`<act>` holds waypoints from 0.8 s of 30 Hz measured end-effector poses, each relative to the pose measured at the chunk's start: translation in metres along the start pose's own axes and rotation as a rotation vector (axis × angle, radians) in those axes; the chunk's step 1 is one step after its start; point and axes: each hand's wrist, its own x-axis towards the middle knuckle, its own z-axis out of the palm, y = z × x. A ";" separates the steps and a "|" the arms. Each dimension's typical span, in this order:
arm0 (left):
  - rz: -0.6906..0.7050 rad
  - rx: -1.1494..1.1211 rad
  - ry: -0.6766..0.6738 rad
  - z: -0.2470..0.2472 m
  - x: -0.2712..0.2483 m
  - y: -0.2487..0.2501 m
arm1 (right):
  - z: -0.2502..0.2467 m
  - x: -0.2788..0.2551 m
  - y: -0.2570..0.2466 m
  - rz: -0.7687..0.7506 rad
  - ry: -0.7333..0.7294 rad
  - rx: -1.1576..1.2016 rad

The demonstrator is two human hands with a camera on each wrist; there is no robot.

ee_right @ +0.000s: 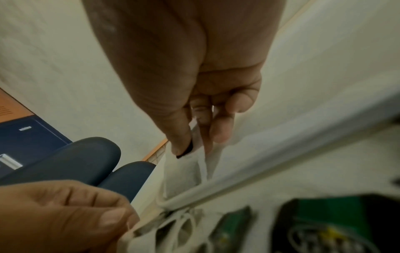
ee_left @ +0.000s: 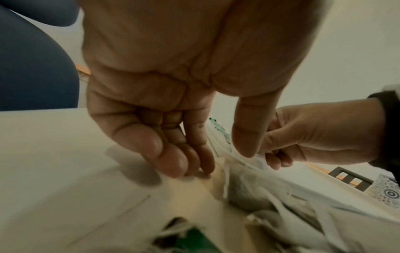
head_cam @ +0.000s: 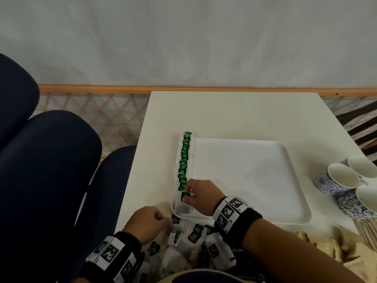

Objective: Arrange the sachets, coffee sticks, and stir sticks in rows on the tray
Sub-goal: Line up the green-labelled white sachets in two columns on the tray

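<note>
White table [head_cam: 234, 111] held everything. Nearest, the left hand [head_cam: 148, 222] pinched a sachet from the loose pile [head_cam: 191, 242]. Beyond, the right hand [head_cam: 201, 194] pinched another sachet [head_cam: 184, 198] at the tray's [head_cam: 255, 180] left edge, ending the sachet row [head_cam: 184, 160].

no legible text anywhere

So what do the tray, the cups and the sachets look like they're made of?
The tray looks like matte white plastic, with smooth rounded corners and a raised rim. The cups look like glazed ceramic, with a blue pattern outside and glossy white inside. The sachets look like thin white paper or mesh with green card tags, probably tea bags; the one in the right hand hangs limp.
</note>
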 end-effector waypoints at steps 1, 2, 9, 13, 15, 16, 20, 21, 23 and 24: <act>-0.003 0.002 0.003 0.001 0.000 0.001 | 0.001 0.000 0.001 0.005 0.004 0.010; -0.006 -0.002 0.007 0.002 0.001 0.002 | 0.002 -0.001 0.002 0.011 0.005 0.019; -0.012 -0.066 0.031 0.004 0.002 -0.001 | 0.004 0.000 0.004 0.031 0.045 0.033; -0.002 -0.211 0.048 0.002 -0.002 -0.003 | 0.005 0.002 0.004 0.068 0.039 0.103; 0.019 -0.289 0.062 -0.002 -0.005 -0.003 | 0.006 0.000 0.004 0.053 0.054 0.113; 0.030 -0.323 0.068 -0.003 -0.007 -0.004 | 0.006 -0.001 0.005 0.035 0.068 0.101; 0.055 -0.448 0.106 -0.007 -0.010 -0.010 | 0.004 -0.006 0.007 -0.084 0.038 0.014; 0.050 -0.474 0.113 -0.007 -0.011 -0.011 | 0.004 -0.006 0.007 -0.126 0.004 -0.029; 0.029 -0.543 0.116 -0.008 -0.009 -0.013 | 0.005 -0.008 0.006 -0.191 -0.057 -0.072; 0.010 -0.581 0.116 -0.008 -0.009 -0.013 | 0.005 -0.008 0.006 -0.212 -0.066 -0.073</act>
